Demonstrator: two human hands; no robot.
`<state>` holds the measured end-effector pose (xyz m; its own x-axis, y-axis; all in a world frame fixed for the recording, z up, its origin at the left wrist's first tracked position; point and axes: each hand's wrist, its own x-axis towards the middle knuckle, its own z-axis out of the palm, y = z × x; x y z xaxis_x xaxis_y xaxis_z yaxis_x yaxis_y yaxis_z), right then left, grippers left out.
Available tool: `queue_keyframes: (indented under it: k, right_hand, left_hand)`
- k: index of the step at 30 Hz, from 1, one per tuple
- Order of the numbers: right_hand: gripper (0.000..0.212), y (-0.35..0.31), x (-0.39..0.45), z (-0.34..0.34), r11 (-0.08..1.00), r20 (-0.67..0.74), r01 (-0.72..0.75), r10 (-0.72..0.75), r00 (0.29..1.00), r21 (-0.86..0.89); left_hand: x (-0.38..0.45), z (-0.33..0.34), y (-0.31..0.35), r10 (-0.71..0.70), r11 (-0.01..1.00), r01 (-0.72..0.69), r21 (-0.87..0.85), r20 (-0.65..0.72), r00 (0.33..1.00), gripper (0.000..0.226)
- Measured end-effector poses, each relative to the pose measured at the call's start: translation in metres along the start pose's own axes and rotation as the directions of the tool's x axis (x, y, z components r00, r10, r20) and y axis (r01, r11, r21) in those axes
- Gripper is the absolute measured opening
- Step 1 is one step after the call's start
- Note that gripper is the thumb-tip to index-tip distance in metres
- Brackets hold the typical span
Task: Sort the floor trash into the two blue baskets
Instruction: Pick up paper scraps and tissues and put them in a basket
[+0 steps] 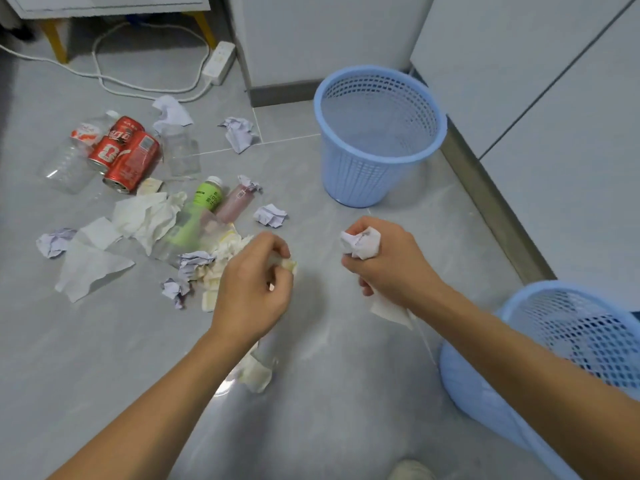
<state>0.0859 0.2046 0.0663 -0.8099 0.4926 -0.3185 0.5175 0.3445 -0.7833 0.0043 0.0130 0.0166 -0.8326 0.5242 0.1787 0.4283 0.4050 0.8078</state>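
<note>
My right hand (388, 261) is shut on crumpled white paper (362, 242), with a strip of tissue (391, 310) hanging below the fist. My left hand (254, 289) is closed on a small cream paper scrap (289, 265), and more tissue (258, 372) dangles under the wrist. One blue basket (377, 133) stands upright at the back right, and it looks empty. A second blue basket (568, 344) sits at the right edge beside my right forearm. Floor trash lies to the left: red cans (126, 155), clear bottles (67, 162), a green bottle (204, 199), a pink bottle (235, 202), tissues (145, 213) and paper balls (272, 215).
A white power strip (219, 62) and its cable (114, 81) lie on the floor at the back. White cabinets (554, 116) run along the right side. A yellow furniture leg (57, 41) stands at the back left. A shoe tip (410, 471) shows at the bottom edge.
</note>
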Motion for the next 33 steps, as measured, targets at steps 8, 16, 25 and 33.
queue_keyframes:
  k: [8, 16, 25, 33]
  right_hand:
    - [0.022, 0.071, -0.132, -0.179, 0.983, -0.512, -0.098, 0.006, 0.859, -0.153]
    - [0.057, 0.153, -0.178, -0.187, 0.813, -0.349, -0.436, 0.308, 0.885, -0.387]
    - [0.045, 0.039, -0.128, -0.13, 0.964, -0.249, 0.041, -0.109, 0.963, -0.262]
    - [0.043, 0.033, -0.011, 0.073, 0.819, 0.432, 0.362, -0.157, 0.888, -0.446]
  left_hand:
    - [0.005, 0.118, 0.166, 0.493, 0.862, -0.41, -0.297, 0.308, 0.814, 0.027]
    - [-0.037, 0.192, 0.188, 0.551, 0.815, -0.53, -0.234, 0.599, 0.582, 0.047]
    - [-0.057, 0.098, 0.081, 0.254, 0.962, -0.272, 0.014, 0.311, 0.916, 0.011]
    - [-0.119, 0.021, -0.062, -0.131, 0.913, 0.051, 0.404, 0.173, 0.976, 0.027]
